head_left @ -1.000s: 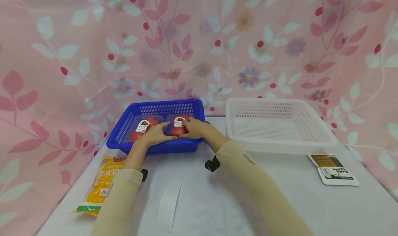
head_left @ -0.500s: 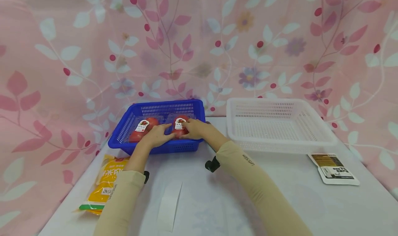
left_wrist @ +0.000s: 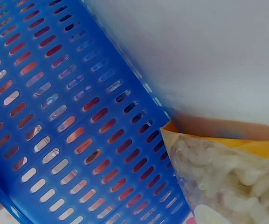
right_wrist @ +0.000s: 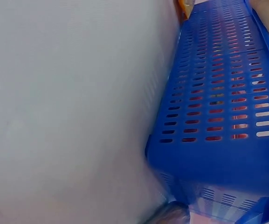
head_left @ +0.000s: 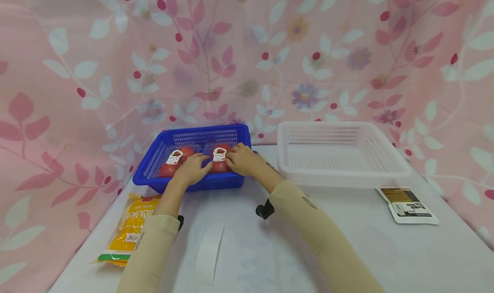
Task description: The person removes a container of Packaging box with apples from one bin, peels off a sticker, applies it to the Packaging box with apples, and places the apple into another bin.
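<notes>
Both hands reach into the blue perforated plastic basket (head_left: 193,155) on the white worktop (head_left: 270,250). The left hand (head_left: 191,169) and right hand (head_left: 240,160) flank the right-hand clear pack of red tomatoes (head_left: 220,159), fingers curled against its sides. I judge this the gripping step; next would call for a level lift over the rim. A 2nd pack (head_left: 173,162) lies just beside. Their white labels are too small to read.

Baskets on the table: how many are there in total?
2. The blue basket stands at the left, with both hands reaching into it. The white basket stands to its right. None seems hidden.
</notes>
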Demonstrator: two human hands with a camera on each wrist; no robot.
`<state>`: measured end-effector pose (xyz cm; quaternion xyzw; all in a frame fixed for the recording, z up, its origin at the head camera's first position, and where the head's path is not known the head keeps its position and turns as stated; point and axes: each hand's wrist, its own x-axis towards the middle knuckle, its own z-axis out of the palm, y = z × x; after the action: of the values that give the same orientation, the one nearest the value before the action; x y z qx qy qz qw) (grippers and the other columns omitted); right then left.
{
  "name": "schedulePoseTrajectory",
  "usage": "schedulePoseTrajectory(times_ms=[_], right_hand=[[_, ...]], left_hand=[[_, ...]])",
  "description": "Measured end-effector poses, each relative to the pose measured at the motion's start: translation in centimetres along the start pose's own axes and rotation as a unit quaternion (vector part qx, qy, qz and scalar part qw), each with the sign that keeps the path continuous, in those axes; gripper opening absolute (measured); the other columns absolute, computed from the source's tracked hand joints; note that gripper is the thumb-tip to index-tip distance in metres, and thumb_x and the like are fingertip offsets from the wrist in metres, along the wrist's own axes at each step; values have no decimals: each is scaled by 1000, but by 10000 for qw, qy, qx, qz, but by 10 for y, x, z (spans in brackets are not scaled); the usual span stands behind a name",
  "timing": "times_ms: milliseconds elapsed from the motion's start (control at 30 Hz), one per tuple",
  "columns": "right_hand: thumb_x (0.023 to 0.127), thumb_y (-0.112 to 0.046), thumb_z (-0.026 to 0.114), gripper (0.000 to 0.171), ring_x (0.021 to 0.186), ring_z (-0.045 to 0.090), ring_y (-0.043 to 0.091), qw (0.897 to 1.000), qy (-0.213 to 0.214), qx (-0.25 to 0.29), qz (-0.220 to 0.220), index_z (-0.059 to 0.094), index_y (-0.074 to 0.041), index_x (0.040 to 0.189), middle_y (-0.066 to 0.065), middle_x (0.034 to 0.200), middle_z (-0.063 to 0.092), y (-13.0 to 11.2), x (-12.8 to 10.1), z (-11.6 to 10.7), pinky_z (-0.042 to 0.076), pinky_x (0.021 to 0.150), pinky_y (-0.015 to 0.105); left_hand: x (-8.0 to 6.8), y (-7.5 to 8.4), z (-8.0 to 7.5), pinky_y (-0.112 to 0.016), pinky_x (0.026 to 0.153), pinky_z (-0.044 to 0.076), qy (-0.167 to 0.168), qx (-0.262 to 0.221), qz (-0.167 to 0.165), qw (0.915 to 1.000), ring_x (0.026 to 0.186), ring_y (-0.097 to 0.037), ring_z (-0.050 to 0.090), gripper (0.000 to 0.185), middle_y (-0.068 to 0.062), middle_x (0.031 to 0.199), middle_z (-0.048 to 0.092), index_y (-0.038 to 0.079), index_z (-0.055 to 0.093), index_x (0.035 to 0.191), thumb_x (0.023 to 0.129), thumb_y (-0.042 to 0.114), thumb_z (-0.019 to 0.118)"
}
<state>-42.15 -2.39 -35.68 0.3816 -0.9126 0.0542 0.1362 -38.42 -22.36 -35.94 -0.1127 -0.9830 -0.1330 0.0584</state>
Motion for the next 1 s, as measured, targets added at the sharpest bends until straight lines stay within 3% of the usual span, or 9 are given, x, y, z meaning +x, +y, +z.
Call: schedulePoseTrajectory(times_ms=[233,467,700,833,1000], right_hand=[[95,-27,43,29,113,42,23,9957,856,115,327,67,-16,106,5,115,57,4,-8,1,33,95,41],[94,-26,44,30,111,43,25,9929,1054,285,465,65,-12,111,6,114,57,9,-20,6,32,95,43],[94,-27,44,30,112,44,24,9886,1228,395,772,63,-11,111,6,113,58,16,-30,9,32,94,43],[92,-24,47,28,108,47,25,9838,1501,558,802,64,-9,107,7,110,60,16,-38,9,36,90,43],[88,-19,55,23,96,52,28,9752,2095,590,401,67,-4,100,11,102,62,12,-52,11,43,80,43]], left_hand=[[1,-4,0,-54,96,35,264,124,-239,9993,120,-36,43,47,-18,130,48,3,54,125,95,36,40],[-3,-5,1,-55,94,36,384,301,-463,9977,115,-38,46,47,-22,125,51,-1,54,123,96,32,36],[-14,18,5,-57,85,41,714,366,-502,9955,104,-42,53,44,-25,113,58,-6,58,115,94,29,41],[-24,33,10,-57,92,35,693,689,-394,9944,109,-42,49,48,-24,117,56,-6,56,118,94,34,42],[-38,48,14,-54,102,24,531,827,-161,9950,124,-42,34,58,-27,129,44,-8,43,130,92,36,48]])
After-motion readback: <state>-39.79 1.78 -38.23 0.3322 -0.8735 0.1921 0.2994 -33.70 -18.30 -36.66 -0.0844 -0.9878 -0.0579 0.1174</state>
